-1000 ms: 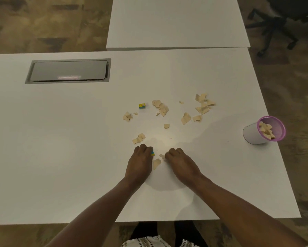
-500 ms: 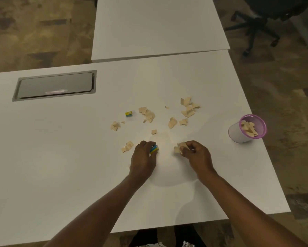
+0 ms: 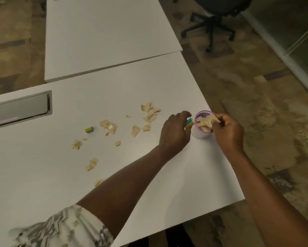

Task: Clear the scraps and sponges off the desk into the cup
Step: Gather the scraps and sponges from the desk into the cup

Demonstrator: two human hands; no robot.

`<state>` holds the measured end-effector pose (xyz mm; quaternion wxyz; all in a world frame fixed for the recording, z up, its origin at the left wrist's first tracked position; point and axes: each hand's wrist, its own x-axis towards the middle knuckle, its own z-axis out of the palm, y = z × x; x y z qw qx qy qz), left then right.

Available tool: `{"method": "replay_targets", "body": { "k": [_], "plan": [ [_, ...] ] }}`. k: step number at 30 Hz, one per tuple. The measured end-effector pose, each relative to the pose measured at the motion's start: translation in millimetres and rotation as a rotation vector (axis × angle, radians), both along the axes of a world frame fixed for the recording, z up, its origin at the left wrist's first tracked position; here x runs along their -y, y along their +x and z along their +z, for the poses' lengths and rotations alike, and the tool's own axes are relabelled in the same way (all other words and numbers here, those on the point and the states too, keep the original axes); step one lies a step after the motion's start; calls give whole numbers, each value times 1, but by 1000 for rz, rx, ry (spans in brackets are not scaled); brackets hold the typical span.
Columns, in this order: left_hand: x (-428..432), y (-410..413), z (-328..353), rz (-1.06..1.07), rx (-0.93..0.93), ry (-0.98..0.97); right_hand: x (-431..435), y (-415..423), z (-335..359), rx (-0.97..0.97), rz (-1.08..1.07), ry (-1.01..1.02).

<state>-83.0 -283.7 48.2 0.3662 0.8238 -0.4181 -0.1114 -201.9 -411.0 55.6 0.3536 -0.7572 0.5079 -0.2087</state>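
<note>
Both hands are now arriving at the white purple-rimmed cup (image 3: 203,129) from mid-desk. Right hand (image 3: 228,130) is pinching tan paper scraps (image 3: 209,120) over its mouth; left hand (image 3: 175,133) is gripping a small blue-yellow sponge (image 3: 189,122) just beside the rim. Drop is imminent; many scraps are still lying on the white desk (image 3: 149,175).

An office: white desks (image 3: 103,38), swivel chair (image 3: 213,18), carpet (image 3: 256,86).

Cup (image 3: 201,132): white, purple rim, upright, between hands, holding tan scraps. Striped sponge (image 3: 189,122) in left hand; scrap (image 3: 209,120) in right, over cup. Loose scraps (image 3: 109,126), small sponge (image 3: 89,129) left of hands.
</note>
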Motion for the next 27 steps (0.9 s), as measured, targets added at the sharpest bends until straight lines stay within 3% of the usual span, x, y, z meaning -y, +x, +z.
{"method": "replay_targets", "body": {
  "k": [7,16,27],
  "plan": [
    [68,-9,-14,-96,192,129,30,-2,-16,-74,172,-134],
    [65,-11,-30,-205,349,151,36,-15,-16,-104,257,-205],
    [14,-5,-21,-131,216,75,-6,-4,-3,43,289,-272]
  ]
}}
